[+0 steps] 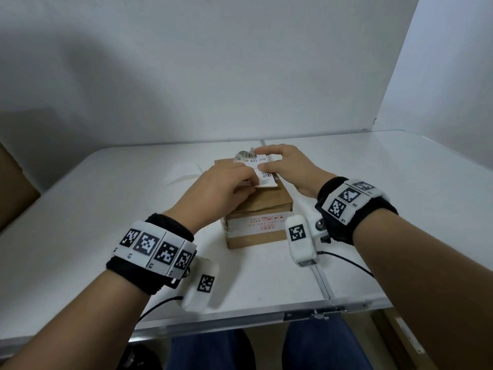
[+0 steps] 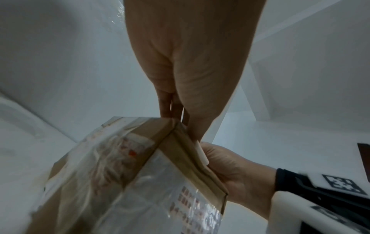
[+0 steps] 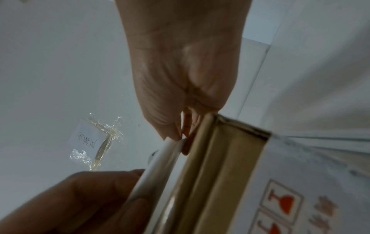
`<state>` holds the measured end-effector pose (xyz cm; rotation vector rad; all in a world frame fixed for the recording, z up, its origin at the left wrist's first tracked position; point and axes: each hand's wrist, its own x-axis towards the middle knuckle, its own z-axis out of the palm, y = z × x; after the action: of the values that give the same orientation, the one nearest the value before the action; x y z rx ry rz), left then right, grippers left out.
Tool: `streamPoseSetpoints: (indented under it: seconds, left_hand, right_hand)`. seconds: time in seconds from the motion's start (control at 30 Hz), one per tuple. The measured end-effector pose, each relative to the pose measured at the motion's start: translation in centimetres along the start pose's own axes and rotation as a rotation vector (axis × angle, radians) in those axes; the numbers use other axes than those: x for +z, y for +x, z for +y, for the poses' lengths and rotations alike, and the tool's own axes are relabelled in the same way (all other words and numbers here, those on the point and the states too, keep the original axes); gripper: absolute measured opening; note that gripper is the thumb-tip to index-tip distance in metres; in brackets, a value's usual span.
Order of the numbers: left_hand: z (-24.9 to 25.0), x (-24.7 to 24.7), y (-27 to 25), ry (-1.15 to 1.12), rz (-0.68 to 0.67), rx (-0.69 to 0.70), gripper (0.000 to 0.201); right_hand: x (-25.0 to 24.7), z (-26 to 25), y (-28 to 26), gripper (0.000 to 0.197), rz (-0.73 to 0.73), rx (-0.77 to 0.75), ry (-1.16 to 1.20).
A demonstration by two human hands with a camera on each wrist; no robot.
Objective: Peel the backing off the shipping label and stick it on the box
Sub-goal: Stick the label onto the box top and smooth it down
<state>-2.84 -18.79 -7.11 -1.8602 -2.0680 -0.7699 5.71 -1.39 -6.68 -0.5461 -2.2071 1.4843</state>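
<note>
The shipping label (image 1: pixel 256 166) lies over the top of the box (image 1: pixel 262 209), its long axis running near-left to far-right, printed face up. The left hand (image 1: pixel 221 190) pinches its near-left edge; the right hand (image 1: pixel 286 169) rests extended fingers on its far part and right edge. Both hands are at the label, the left nearer the viewer. A pale sheet (image 1: pixel 184 173), probably the backing, lies left of the box. Whether the label adheres underneath is hidden; the far end curls up.
</note>
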Motion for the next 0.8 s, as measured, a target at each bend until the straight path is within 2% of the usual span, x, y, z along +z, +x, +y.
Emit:
streamPoseSetpoints:
  seconds: [0.23,0.5,0.63,0.8]
  left_hand:
    - [0.3,0.6,-1.5,-0.097,-0.009,-0.123,0.011]
    - [0.3,-0.6,-1.3,-0.051,-0.039,-0.09,0.009]
    - [0.5,-1.4,-0.2,-0.031,-0.046,-0.075,0.01]
    - [0.9,-1.5,-0.1,0.032,-0.109,-0.073,0.011]
  right_hand:
    - [0.3,0.1,-1.1,0.042,0.001,0.04,0.026]
    - [0.2,-0.3,-0.8,0.032,0.017,-0.008,-0.062]
    - [0.3,-0.4,-0.1,0.034,0.018,-0.087,-0.214]
    - [0.3,-0.1,0.3,0.032,-0.009,-0.065,-0.237]
